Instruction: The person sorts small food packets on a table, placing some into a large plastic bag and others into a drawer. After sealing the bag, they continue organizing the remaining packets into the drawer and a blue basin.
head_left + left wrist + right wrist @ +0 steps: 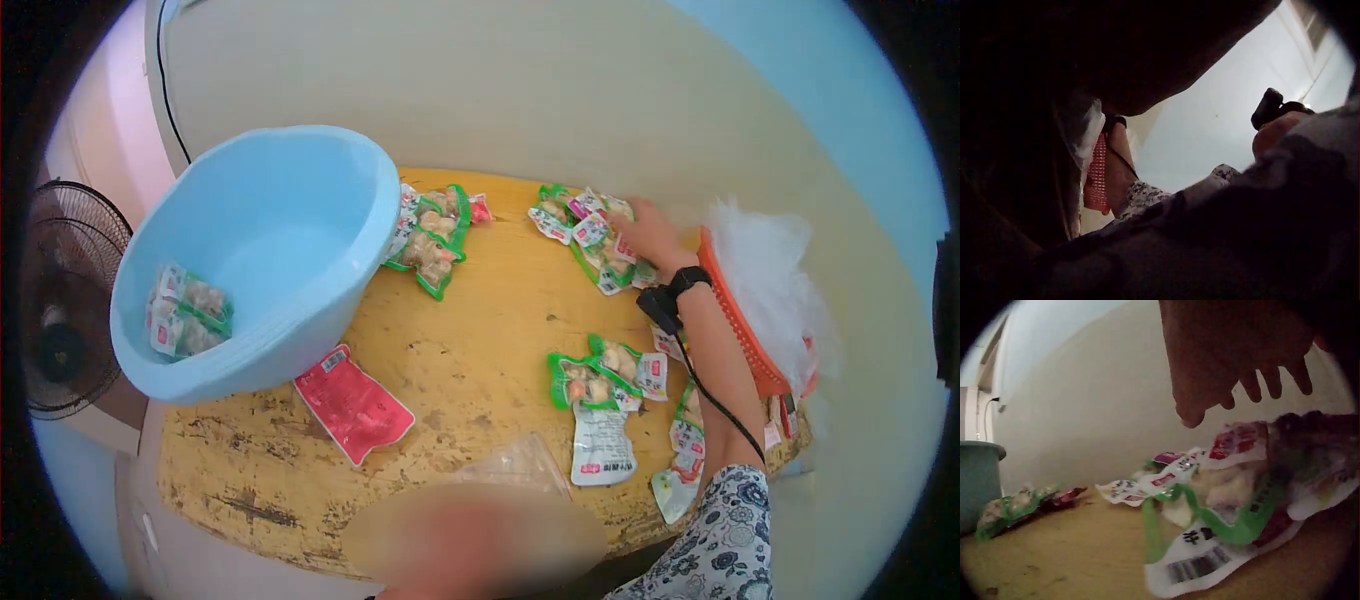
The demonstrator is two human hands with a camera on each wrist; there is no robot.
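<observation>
Over a heap of clear, green-edged food packs [598,238] at the back right is my right hand [652,238]. In the right wrist view its spread fingers [1270,382] point down just above the packs [1229,494], with nothing gripped. A blurred patch at the bottom of the head view covers the area where my left hand [470,540] shows only as a skin-toned smear, so I cannot tell what it holds. Close by lies a clear plastic bag [518,466]. The left wrist view is mostly dark, with the right forearm [1119,162] beyond.
A large blue basin [270,190] tilts at the left, with several packs [190,315] inside. A red pouch [355,405] lies below it. More packs are at the basin's right [435,240] and front right [605,385]. An orange basket [740,320] holds white plastic; a fan [70,300] stands left.
</observation>
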